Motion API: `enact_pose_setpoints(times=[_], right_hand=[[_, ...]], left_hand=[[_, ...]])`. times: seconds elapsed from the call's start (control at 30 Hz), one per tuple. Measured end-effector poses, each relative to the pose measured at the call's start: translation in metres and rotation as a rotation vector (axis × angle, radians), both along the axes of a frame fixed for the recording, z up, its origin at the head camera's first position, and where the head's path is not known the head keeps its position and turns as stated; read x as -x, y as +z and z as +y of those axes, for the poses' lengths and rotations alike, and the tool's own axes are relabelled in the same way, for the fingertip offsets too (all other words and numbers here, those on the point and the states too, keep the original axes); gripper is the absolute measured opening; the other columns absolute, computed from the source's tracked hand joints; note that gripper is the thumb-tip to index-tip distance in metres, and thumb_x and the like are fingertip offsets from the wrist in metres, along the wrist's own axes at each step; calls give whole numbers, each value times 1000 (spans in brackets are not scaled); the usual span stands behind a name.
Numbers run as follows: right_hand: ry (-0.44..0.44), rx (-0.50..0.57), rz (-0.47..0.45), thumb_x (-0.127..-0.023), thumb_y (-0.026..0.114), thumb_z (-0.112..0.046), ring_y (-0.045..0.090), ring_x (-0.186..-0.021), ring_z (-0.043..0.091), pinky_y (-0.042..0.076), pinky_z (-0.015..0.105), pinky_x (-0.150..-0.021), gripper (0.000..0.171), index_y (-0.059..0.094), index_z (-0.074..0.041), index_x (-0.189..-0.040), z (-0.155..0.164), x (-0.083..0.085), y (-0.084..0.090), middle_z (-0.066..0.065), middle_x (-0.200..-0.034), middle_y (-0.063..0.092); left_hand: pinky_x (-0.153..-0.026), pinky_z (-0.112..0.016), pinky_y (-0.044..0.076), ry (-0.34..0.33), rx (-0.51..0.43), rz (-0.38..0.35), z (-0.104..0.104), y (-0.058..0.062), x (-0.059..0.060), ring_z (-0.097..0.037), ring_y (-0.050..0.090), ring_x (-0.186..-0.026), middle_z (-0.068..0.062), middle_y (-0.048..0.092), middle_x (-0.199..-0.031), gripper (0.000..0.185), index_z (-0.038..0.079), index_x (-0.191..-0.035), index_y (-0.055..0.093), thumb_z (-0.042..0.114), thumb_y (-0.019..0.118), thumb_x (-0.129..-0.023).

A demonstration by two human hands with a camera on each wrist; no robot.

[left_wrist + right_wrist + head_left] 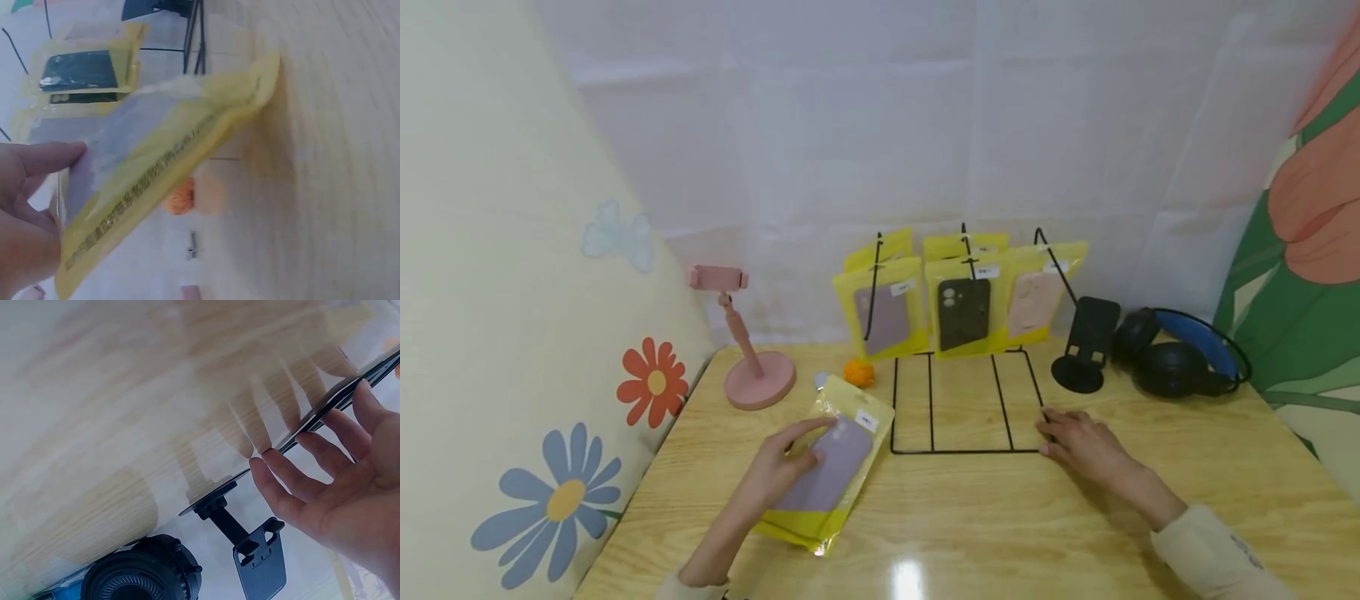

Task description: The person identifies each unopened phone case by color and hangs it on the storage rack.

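Handling: looks a light job, the glossy yellow plastic packet with a lilac phone case inside (827, 467) is thin and slick by the look of it, stiff only where the case sits, floppy at its sealed edges; best taken across the firm middle, or pinched at the top edge by the white label
Packet position: lying flat on the pale wooden table (1000, 533), front left, just beside the left edge of the black wire display rack (966, 404); the left wrist view shows one side lifted off the wood
Left hand: the left hand (778, 471) lies on the packet, fingers nearly straight and spread over the lilac case, thumb at its near edge, pressing and tipping rather than clenching
Right hand: the right hand (1078, 446) rests relaxed, fingers loosely extended, fingertips (265, 465) touching the rack's front right corner wire; nothing gripped
Rack: three more yellow packets hang on its hooks at the back, a dark case in the middle one (964, 312)
Nearby: pink phone stand (748, 346), small orange fuzzy ball (859, 372), black phone holder (1084, 346), blue-and-black headphones (1180, 354)
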State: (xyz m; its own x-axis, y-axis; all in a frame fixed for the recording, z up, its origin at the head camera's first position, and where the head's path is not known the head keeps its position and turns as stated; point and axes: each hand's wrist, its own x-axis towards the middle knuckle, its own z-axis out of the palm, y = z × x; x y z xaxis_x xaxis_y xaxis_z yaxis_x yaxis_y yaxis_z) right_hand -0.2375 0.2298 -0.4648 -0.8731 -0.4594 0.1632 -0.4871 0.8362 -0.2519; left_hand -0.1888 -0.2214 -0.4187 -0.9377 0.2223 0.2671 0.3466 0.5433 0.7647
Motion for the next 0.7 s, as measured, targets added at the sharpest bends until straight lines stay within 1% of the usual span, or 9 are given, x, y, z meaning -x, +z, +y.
enact_pose_setpoints(times=[0.1,0.17,0.23,0.27,0.33,0.4,0.47,0.5,0.7], right_hand=[[1,0,-10,-91,65,-26,53,-112,48,45,66,-77,42,64,-2,-125,0,0,1,24,-137,51],[-1,2,-17,-92,64,-26,52,-113,48,44,66,-78,41,64,-2,-125,0,0,1,24,-137,50],[-2,3,-19,-91,65,-26,52,-113,48,44,67,-78,41,64,-1,-125,0,0,2,24,-137,50],[-1,3,-17,-91,65,-26,52,-113,48,44,67,-78,41,64,-1,-125,0,0,2,25,-137,50],[0,2,-16,-91,65,-25,52,-112,48,44,67,-78,41,64,-1,-125,0,0,2,25,-137,51],[1,1,-14,-91,65,-26,52,-112,48,45,66,-77,41,64,-1,-124,0,0,1,25,-136,51],[0,1,-14,-91,65,-26,53,-112,48,45,67,-77,41,64,-2,-124,0,0,1,24,-137,51],[-1,2,-16,-91,65,-26,53,-112,48,45,67,-77,41,64,-2,-125,0,0,1,24,-137,51],[3,11,-2,-91,65,-27,54,-111,47,45,65,-76,41,65,-2,-124,-1,-1,1,24,-136,52]], left_hand=[[-83,-36,49,-65,-2,81,1,12,-7,-20,57,-102,-4,66,-120,44,13,-128,64,-1,67,-87],[-68,-26,45,-104,5,131,1,21,-12,-13,52,-85,-2,68,-110,43,15,-128,64,3,69,-87],[-73,-18,43,-140,2,161,3,29,-17,-6,52,-85,0,69,-109,43,16,-128,65,6,70,-87],[-71,-15,41,-164,-4,179,3,33,-18,-3,50,-81,1,68,-101,43,15,-128,64,6,70,-87],[-86,-12,40,-204,-24,201,6,40,-22,-2,56,-98,0,69,-109,44,15,-128,64,4,71,-86],[-99,-13,32,-227,-36,230,8,45,-25,-5,53,-116,2,67,-119,45,15,-128,64,2,71,-85],[-98,-14,35,-249,-63,252,11,50,-27,-7,51,-120,3,66,-122,46,13,-128,64,-1,70,-84],[-104,-17,31,-252,-75,262,13,52,-27,-8,48,-126,4,63,-128,47,13,-128,64,-2,70,-84],[-108,-22,32,-310,-192,323,20,63,-24,-7,60,-113,9,62,-128,49,3,-127,63,-14,67,-81]])
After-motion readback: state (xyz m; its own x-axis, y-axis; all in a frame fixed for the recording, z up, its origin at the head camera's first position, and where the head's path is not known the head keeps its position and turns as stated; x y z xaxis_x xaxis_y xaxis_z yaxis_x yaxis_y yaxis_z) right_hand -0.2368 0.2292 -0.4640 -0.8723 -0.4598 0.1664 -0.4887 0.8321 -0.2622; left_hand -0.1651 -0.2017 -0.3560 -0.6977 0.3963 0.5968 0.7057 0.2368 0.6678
